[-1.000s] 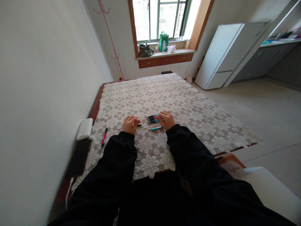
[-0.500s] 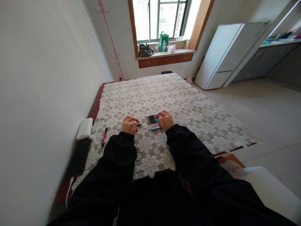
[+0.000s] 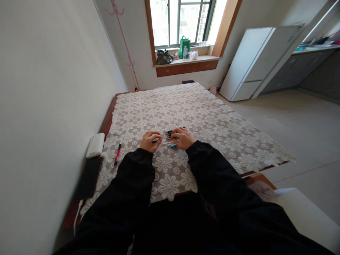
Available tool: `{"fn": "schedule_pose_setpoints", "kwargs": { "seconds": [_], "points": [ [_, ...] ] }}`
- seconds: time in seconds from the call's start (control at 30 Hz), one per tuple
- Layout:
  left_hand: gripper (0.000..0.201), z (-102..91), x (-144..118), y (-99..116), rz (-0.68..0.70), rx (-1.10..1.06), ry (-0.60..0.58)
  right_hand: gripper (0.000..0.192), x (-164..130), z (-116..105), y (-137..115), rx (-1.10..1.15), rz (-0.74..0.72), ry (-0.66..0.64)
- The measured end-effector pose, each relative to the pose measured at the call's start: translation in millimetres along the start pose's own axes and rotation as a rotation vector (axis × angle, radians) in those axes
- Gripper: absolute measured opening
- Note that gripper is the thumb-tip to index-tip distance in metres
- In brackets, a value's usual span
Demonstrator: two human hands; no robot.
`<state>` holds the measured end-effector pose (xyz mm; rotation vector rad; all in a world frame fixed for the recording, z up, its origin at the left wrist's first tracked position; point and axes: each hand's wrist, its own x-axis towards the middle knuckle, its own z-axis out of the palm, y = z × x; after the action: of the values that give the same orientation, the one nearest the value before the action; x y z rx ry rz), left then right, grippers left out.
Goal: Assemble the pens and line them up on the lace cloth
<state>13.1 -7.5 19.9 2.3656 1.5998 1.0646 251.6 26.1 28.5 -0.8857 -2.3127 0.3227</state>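
Note:
My left hand (image 3: 149, 141) rests on the lace tablecloth (image 3: 186, 109) with its fingers curled around a small dark pen piece at its fingertips. My right hand (image 3: 181, 138) lies over a row of several black and teal pens (image 3: 170, 134), fingers closed on one of them. A thin silver refill and a teal pen part (image 3: 172, 145) lie between the two hands. A separate pink and black pen (image 3: 117, 154) sits to the left, apart from both hands.
A white power bank (image 3: 95, 145) and a dark flat phone (image 3: 88, 178) lie at the table's left edge by the wall. A white fridge (image 3: 255, 60) stands at the right. The window sill (image 3: 186, 60) holds bags and a bottle.
Both hands have moved closer together over the pens. My right hand has slid left and now covers more of the pen row and the teal part.

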Motion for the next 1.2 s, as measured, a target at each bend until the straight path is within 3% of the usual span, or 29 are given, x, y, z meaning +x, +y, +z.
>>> {"fn": "schedule_pose_setpoints", "kwargs": {
  "seconds": [0.17, 0.33, 0.57, 1.2],
  "points": [
    [0.015, 9.9, -4, -2, 0.196, 0.008, -0.148, 0.007, -4, -2, 2, -0.038, -0.1, -0.113],
    [0.015, 16.4, -3, -2, 0.208, 0.055, -0.236, 0.011, -5, 3, 9, -0.093, -0.099, -0.205],
    [0.01, 23.5, -3, 3, 0.146, 0.113, -0.2, 0.008, -5, 8, 18, -0.087, -0.082, -0.21],
    [0.015, 27.5, -3, 12, 0.141, 0.096, -0.162, 0.008, -4, 13, 21, -0.123, -0.062, -0.195]
  ]
}}
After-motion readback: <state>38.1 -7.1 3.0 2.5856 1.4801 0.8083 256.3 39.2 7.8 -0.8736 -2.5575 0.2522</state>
